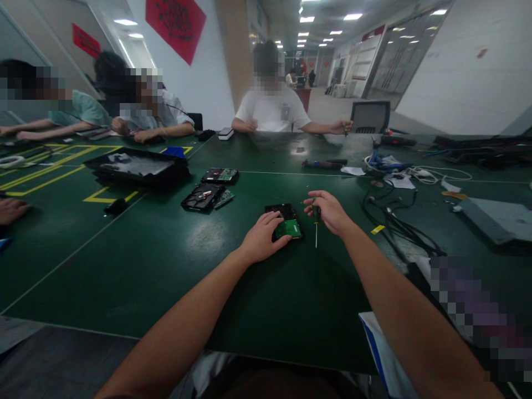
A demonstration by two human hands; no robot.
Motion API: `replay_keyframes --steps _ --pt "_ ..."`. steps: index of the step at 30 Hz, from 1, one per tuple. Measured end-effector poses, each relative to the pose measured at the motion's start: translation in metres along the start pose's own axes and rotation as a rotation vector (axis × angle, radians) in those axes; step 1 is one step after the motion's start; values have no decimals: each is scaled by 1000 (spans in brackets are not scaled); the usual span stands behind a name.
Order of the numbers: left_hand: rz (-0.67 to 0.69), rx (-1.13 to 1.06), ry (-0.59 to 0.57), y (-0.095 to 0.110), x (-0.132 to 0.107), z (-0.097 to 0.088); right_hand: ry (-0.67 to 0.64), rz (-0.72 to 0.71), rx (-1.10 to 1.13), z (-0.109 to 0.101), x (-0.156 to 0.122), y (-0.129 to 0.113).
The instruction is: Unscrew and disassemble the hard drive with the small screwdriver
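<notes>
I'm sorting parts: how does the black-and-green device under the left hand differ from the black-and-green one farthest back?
The near device has the left hand on it; no hand touches the far device. The near device's green board sits at its near end, while the far device's green area shows on its right side. Both lie on the green table.

A green-topped bench [103,271] filled the foreground, with yellow tape lines [100,199] marking its left side. Past its far edge, right of the middle, stood a chair [371,115] with a dark back. Beyond the far left corner, a red poster [177,25] hung on a white wall [214,83]. Toward the far right corner, glass doors [386,64] adjoined another pale wall [465,66]. Bright ceiling lights [352,16] shone above a pale floor [337,104].
</notes>
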State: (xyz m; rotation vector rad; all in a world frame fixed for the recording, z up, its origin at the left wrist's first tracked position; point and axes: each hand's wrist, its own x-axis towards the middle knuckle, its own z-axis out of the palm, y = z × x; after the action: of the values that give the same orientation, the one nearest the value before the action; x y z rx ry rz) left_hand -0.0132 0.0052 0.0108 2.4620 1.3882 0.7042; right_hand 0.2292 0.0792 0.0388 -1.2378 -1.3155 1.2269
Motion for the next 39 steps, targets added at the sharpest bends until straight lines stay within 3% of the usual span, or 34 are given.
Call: replay_keyframes --steps 6,11,18,24,30,39 --pt "1 -2 -4 -1 1 1 241 -511 -261 0 -10 -19" --pt "-14 -2 -9 -3 0 1 203 -685 -586 14 -24 -15" --pt "-22 -1 4 -4 1 4 223 -781 -793 13 -21 -3" --pt "-9 -3 16 -4 0 5 342 -812 -650 17 -22 0" --pt "-7 1 20 -5 -1 4 305 -815 -532 21 -21 6" --pt "-12 3 12 -3 1 4 300 -835 -521 22 -19 10"
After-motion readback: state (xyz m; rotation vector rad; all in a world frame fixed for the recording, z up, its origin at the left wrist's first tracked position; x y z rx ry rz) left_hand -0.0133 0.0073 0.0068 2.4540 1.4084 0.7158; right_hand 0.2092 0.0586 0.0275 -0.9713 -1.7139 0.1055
